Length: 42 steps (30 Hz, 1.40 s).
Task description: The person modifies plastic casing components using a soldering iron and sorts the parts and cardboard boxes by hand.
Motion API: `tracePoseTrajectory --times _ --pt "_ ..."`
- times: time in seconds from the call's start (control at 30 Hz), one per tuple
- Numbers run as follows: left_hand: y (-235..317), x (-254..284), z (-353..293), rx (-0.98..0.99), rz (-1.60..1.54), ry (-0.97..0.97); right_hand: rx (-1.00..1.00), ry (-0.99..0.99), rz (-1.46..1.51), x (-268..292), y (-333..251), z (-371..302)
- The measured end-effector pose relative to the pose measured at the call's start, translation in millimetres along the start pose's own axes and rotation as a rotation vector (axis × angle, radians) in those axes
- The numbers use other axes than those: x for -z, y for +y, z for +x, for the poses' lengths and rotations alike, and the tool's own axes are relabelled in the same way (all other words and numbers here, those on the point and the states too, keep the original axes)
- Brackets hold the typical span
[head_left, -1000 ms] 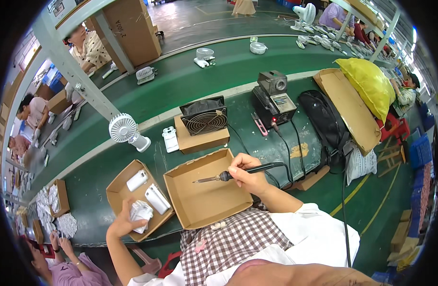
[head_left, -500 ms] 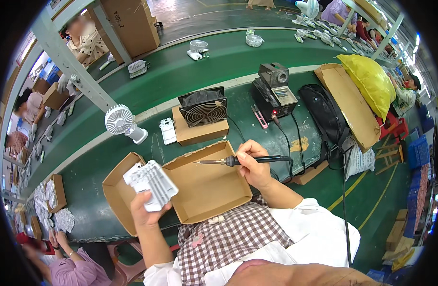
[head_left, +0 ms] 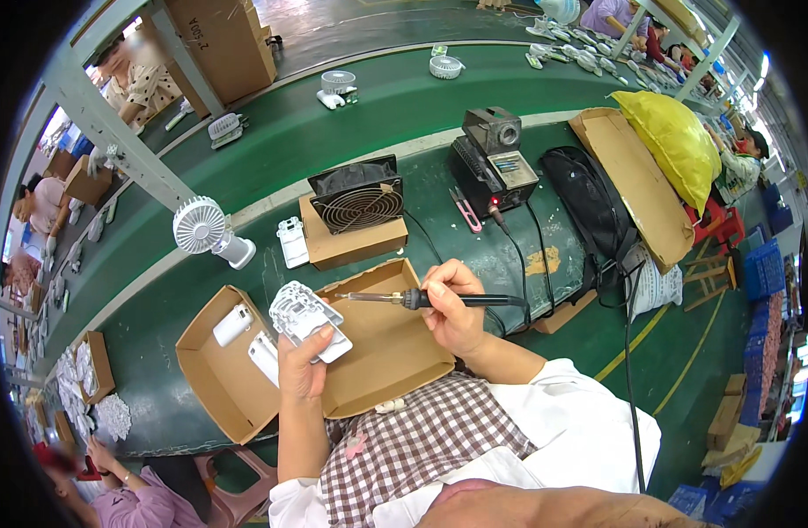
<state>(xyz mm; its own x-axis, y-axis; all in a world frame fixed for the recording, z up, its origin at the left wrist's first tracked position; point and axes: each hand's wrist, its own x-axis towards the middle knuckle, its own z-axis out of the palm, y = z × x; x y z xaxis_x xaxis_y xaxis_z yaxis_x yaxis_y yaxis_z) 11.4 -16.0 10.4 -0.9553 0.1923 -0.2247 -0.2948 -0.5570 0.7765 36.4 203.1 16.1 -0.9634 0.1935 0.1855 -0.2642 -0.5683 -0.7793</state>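
- Left hand (head_left: 303, 370): fingers wrapped round the lower end of a white plastic housing (head_left: 300, 310), thumb laid on its upper face.
- Housing: held tilted above the left end of the shallow cardboard box (head_left: 395, 365), its ribbed inner side facing up.
- Right hand (head_left: 455, 310): fingers gripping the black handle of a soldering iron (head_left: 415, 299), which points left, toward the housing.
- Iron tip: close by the housing's edge; contact cannot be confirmed from this angle.
- Second cardboard box (head_left: 212, 398): just left of the first, containing white casing pieces (head_left: 234, 326), partly hidden by the left forearm.
- Table (head_left: 149, 361): green surface, carrying both boxes.
- Beyond the boxes: a black square fan (head_left: 360, 204) on a low carton (head_left: 356, 246), with a white plastic part (head_left: 292, 243) beside it and a white handheld fan (head_left: 202, 226) further left.
- Right of the black fan: a black soldering station (head_left: 496, 163), with pink tweezers (head_left: 466, 209) lying next to it.
- Far right: a black bag (head_left: 584, 202) and a yellow sack (head_left: 672, 145).
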Motion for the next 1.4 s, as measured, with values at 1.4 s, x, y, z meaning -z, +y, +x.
tracePoseTrajectory --times 1.4 --pt "-11.8 4.5 6.2 -0.126 0.191 0.141 -0.005 -0.126 -0.61 -18.2 17.4 -4.0"
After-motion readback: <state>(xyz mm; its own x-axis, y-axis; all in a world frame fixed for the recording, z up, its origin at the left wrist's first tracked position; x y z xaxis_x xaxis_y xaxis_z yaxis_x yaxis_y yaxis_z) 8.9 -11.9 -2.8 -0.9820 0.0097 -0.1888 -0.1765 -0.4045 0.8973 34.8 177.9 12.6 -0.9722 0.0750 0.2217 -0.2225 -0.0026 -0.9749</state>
